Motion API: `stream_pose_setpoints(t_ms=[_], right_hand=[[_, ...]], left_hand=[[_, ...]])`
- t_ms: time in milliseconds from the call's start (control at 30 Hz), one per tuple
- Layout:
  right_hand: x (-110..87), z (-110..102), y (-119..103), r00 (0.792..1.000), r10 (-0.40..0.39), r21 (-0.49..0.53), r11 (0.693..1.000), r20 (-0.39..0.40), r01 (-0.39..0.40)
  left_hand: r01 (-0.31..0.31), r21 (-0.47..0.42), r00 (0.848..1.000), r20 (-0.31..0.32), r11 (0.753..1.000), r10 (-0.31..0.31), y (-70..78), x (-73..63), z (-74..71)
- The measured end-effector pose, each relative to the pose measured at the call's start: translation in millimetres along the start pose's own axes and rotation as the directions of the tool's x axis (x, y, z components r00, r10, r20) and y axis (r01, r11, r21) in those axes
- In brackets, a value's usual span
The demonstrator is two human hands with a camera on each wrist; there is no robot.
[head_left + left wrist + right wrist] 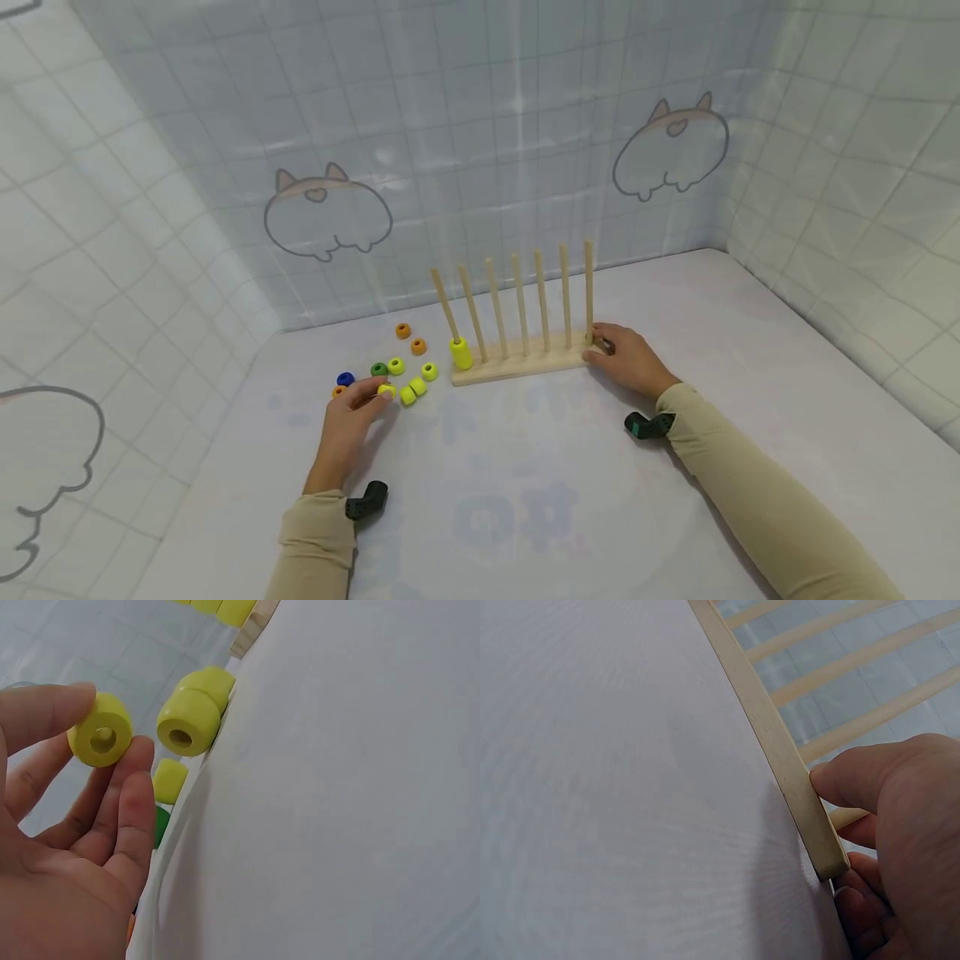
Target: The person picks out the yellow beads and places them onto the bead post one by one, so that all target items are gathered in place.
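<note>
My left hand (348, 423) pinches a yellow bead (101, 731) between thumb and fingertips, its hole facing the left wrist camera. Just beyond it on the table lie two more yellow beads (412, 391), side by side. A wooden peg rack (517, 363) with several upright dowels stands to the right. Yellow beads (461, 353) are stacked at the bottom of its leftmost dowel; the other dowels are bare. At the rack's right end, my right hand (628, 360) grips the base (802, 802), thumb on top near the last dowel and fingers curled around the end.
Around the left hand lie a green bead (378, 369), a blue bead (345, 379), orange beads (402, 331) and further yellow beads (429, 372). The white table (525, 467) meets a tile-patterned back wall (480, 150) behind the rack, with side walls left and right.
</note>
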State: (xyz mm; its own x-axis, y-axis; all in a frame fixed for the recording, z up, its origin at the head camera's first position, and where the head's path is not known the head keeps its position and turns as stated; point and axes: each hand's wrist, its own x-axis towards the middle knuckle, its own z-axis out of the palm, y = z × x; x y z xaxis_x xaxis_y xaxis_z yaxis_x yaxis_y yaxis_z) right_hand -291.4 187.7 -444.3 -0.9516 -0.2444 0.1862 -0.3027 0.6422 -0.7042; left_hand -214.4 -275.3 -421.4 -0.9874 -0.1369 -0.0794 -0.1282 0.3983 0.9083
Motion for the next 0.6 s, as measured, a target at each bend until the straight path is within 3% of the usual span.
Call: stream_pose_setpoints(t_ms=[100,300,600], right_hand=[[-0.3,3.3,-0.9,1.000,-0.008,0.007,1.000,-0.005,0.008],[-0.9,2.7,-4.4,1.000,-0.020,0.020,1.000,0.018,0.019],[0.9,1.2,-1.2,0.999,-0.033,0.008,0.999,-0.007,0.033]], left_hand=[[-0.002,0.001,1.000,-0.005,1.000,0.002,-1.2,-3.7,-0.4],[0.050,-0.009,0.999,-0.021,0.999,-0.050,-2.0,-8.3,-1.7],[0.009,-0.072,0.998,-0.062,0.997,-0.014,1.2,-0.8,2.6]])
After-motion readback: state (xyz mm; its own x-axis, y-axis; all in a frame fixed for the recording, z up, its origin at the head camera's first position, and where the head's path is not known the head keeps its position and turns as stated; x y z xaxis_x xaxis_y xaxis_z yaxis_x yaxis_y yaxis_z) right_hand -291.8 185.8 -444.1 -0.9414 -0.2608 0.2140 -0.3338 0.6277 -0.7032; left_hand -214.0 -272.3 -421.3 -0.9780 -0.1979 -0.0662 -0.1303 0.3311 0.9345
